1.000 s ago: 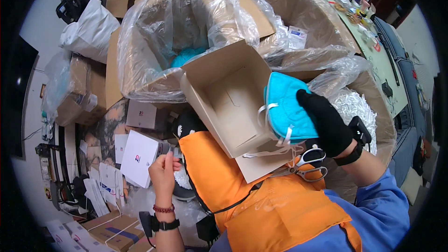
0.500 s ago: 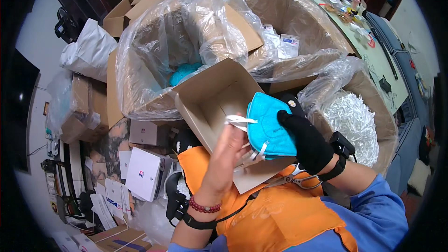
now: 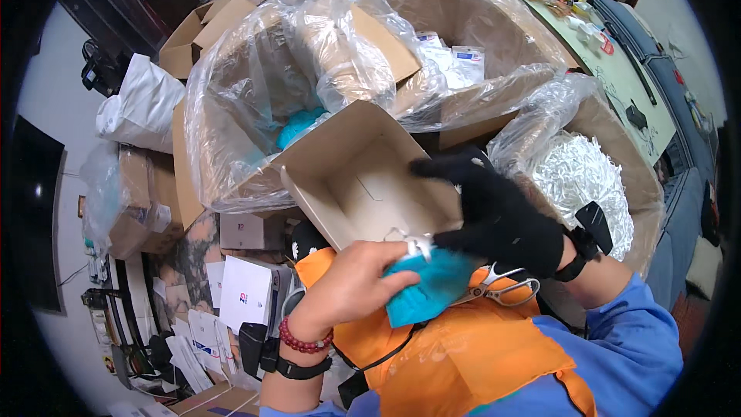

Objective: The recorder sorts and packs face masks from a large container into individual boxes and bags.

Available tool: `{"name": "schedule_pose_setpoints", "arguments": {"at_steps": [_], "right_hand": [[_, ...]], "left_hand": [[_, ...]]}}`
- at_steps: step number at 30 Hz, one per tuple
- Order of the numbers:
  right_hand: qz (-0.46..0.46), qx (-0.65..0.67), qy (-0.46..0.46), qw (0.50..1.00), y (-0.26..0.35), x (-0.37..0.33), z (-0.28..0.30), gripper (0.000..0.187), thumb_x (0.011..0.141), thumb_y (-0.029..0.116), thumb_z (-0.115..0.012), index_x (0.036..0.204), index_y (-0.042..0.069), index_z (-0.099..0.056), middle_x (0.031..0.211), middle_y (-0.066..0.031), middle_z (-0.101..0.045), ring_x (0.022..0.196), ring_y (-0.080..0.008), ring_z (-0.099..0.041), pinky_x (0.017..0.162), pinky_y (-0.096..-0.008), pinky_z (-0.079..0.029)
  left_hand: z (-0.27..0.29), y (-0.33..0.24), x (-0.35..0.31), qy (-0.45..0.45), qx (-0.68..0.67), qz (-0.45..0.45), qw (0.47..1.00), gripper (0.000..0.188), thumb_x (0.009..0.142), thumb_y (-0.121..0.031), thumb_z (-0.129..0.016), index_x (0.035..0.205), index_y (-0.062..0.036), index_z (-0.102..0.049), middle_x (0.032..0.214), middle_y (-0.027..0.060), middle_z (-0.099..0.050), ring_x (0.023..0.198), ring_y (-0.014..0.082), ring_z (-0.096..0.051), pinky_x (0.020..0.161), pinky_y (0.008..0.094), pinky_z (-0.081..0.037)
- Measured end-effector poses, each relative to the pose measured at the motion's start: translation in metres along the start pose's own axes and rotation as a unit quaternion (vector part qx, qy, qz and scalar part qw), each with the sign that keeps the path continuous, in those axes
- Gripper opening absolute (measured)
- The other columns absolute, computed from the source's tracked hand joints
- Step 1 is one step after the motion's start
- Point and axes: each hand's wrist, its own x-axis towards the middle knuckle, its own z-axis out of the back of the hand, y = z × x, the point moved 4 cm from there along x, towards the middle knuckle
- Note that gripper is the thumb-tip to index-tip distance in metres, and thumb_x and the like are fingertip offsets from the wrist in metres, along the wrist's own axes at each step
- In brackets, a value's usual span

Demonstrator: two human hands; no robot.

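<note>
My bare left hand (image 3: 351,282) is closed on a folded teal face mask (image 3: 424,289), its thumb lying on the near face. White elastic straps (image 3: 419,245) bunch at the mask's top edge by my fingertips. In a black glove, my right hand (image 3: 505,220) hovers just above and to the right, slightly blurred, with its fingers apart. Its lower fingers overlap the mask's upper right edge; whether they touch it I cannot tell. Just beyond both hands, an open cardboard box (image 3: 309,197) tilts toward me, its bare inside showing. Scissors (image 3: 502,286) lie on the orange apron (image 3: 471,351) at my lap.
Large plastic-lined cartons stand ahead: one with teal masks (image 3: 297,125), another with white packets (image 3: 465,66). On the right, a carton holds a heap of white straps (image 3: 583,181). White boxes (image 3: 251,293) lie at lower left. A cluttered table (image 3: 617,100) runs along the right.
The mask has come down toward my lap and turned. My right hand has let go of it and opened, moving up, while my left hand has taken hold of the mask.
</note>
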Motion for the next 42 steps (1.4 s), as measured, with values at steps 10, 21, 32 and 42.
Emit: {"name": "schedule_pose_setpoints", "arguments": {"at_steps": [10, 21, 32, 42], "right_hand": [[-0.106, -0.088, 0.289, 0.947, -0.035, -0.019, -0.040, 0.045, 0.086, 0.044, -0.072, 0.111, 0.007, -0.068, 0.086, -0.0115, -0.070, 0.076, -0.0246, -0.068, 0.068, -0.0340, -0.051], [0.126, -0.198, 0.231, 0.944, -0.015, -0.037, -0.033, 0.010, 0.091, 0.023, -0.061, 0.094, 0.018, -0.070, 0.084, -0.0090, -0.066, 0.073, -0.0283, -0.064, 0.060, -0.0375, -0.049], [0.121, 0.079, 0.156, 0.977, 0.020, -0.062, -0.035, 0.013, 0.089, 0.024, -0.064, 0.083, 0.014, -0.069, 0.068, -0.0085, -0.061, 0.061, -0.0245, -0.061, 0.054, -0.0359, -0.046], [-0.065, 0.063, 0.059, 0.994, -0.011, -0.006, -0.037, 0.031, 0.086, 0.017, -0.071, 0.113, 0.004, -0.062, 0.085, -0.0098, -0.064, 0.073, -0.0162, -0.062, 0.068, -0.0307, -0.049]], "left_hand": [[0.000, -0.019, -0.001, -0.060, 0.049, 0.035, 0.996, 0.018, 0.087, -0.007, -0.058, 0.103, -0.0009, -0.064, 0.080, 0.0164, -0.066, 0.069, 0.0313, -0.065, 0.064, 0.0371, -0.050], [-0.010, 0.011, 0.020, -0.295, 0.142, -0.022, 0.945, 0.036, 0.095, -0.025, -0.061, 0.066, -0.0031, -0.056, 0.064, 0.0170, -0.057, 0.058, 0.0374, -0.056, 0.052, 0.0431, -0.042], [0.090, 0.071, -0.033, -0.527, -0.082, 0.048, 0.845, 0.040, 0.103, -0.024, -0.048, 0.074, 0.0010, -0.060, 0.057, 0.0049, -0.055, 0.053, 0.0114, -0.050, 0.048, 0.0328, -0.037], [0.044, 0.027, -0.003, -0.378, -0.050, -0.015, 0.924, 0.043, 0.104, -0.029, -0.048, 0.073, 0.0007, -0.054, 0.058, 0.0007, -0.046, 0.057, 0.0069, -0.041, 0.052, 0.0277, -0.036]]}}
